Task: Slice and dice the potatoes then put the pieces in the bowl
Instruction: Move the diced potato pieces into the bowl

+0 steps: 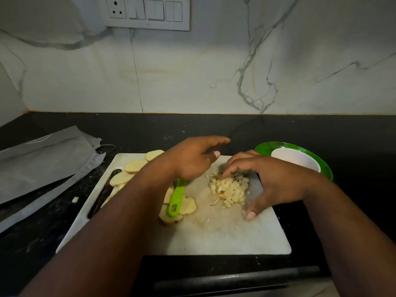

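Observation:
A pile of diced potato (pixel 228 189) lies in the middle of the white cutting board (pixel 225 234). My right hand (pixel 272 183) cups the pile from the right, fingers spread and touching the pieces, thumb on the board. My left hand (pixel 192 159) hovers open over the board left of the pile, fingers straight. A green-handled knife (pixel 176 198) lies on the board under my left wrist, its blade hidden. Potato slices (pixel 135 166) lie along the board's left side, and more slices (pixel 186 207) sit under the knife handle. The green bowl (pixel 325 166) with a white inside stands at the board's far right corner.
Grey folded bags or cloths (pixel 42 161) lie on the black counter (pixel 257 129) at left. One potato bit (pixel 75 199) sits on the counter beside the board. A marble wall with a switch panel (pixel 147 12) rises behind. A dark bar handle (pixel 235 279) runs below the counter's front edge.

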A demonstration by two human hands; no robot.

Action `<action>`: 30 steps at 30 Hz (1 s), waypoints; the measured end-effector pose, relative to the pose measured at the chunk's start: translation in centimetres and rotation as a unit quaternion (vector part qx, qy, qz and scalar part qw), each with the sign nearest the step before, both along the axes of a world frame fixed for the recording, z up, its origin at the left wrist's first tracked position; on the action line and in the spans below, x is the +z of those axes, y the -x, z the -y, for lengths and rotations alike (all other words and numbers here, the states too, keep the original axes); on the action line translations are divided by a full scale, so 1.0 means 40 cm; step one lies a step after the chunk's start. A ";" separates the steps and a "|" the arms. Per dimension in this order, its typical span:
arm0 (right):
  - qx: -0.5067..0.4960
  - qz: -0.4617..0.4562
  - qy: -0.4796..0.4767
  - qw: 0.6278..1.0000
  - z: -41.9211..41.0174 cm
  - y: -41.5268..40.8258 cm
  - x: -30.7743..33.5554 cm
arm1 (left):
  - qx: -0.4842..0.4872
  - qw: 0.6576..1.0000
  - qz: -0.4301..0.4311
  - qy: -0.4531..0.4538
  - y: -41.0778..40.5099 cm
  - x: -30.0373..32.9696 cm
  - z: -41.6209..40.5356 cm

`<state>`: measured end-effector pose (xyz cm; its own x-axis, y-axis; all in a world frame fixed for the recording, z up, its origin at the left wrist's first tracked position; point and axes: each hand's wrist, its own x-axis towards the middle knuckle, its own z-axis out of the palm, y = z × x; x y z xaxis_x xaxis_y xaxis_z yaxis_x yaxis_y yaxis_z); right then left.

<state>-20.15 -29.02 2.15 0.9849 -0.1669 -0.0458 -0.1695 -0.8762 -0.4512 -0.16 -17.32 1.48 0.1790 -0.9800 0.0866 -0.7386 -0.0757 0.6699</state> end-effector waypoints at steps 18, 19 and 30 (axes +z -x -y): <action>-0.073 0.119 -0.087 0.986 -0.039 -0.093 -0.086 | 0.143 0.910 -0.389 0.016 0.011 -0.037 0.047; -0.089 0.139 -0.088 0.982 -0.032 -0.095 -0.090 | 0.151 0.897 -0.414 0.022 0.006 -0.036 0.046; -0.063 0.161 0.029 0.985 -0.040 -0.090 -0.097 | 0.151 0.909 -0.389 0.017 0.007 -0.046 0.056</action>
